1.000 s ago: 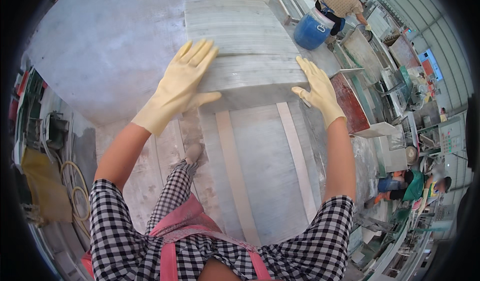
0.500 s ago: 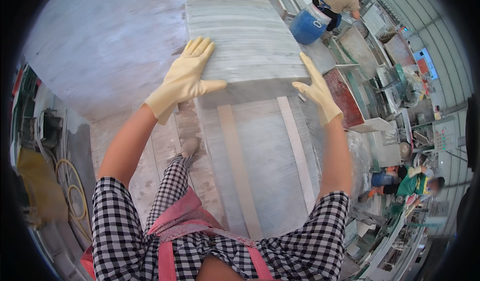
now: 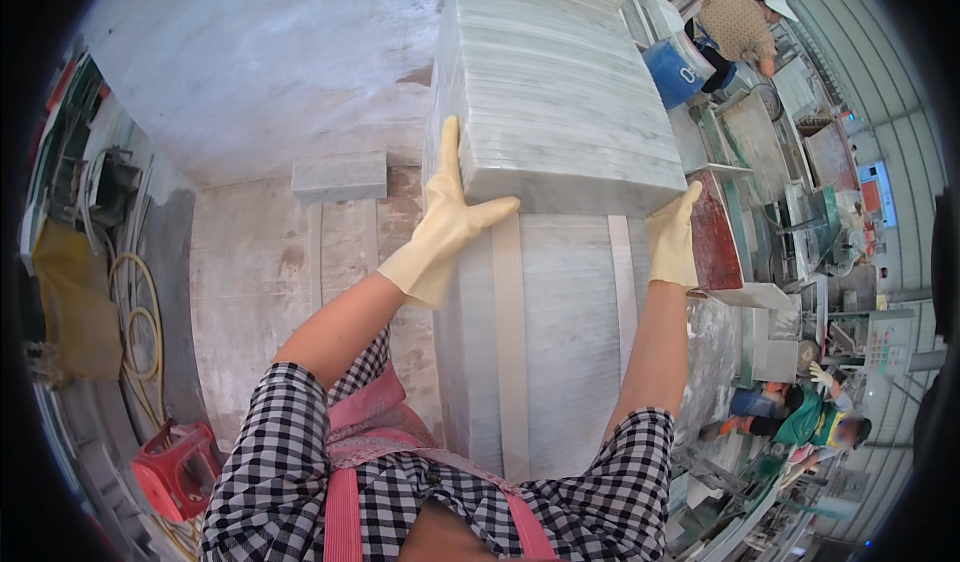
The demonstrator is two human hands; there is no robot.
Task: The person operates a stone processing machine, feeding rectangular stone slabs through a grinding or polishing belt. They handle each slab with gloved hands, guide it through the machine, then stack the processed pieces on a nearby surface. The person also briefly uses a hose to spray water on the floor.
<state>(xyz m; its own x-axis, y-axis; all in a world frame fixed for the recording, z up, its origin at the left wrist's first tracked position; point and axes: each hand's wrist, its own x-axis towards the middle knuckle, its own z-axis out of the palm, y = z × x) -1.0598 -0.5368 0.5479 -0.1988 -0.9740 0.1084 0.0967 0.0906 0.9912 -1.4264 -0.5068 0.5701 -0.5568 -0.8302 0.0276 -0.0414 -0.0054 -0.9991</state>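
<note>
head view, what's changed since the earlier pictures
The left hand moved from atop the slab stack to its left side; the right hand drew back to the near right corner. The stack appears farther right in view. It still lies across two pale strips.

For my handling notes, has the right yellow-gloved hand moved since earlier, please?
Yes: the right hand moved down the picture, relative to the right pale flat strip.

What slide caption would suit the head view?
Gloved left hand and right hand at near corners of the upper stone slab stack.
</note>
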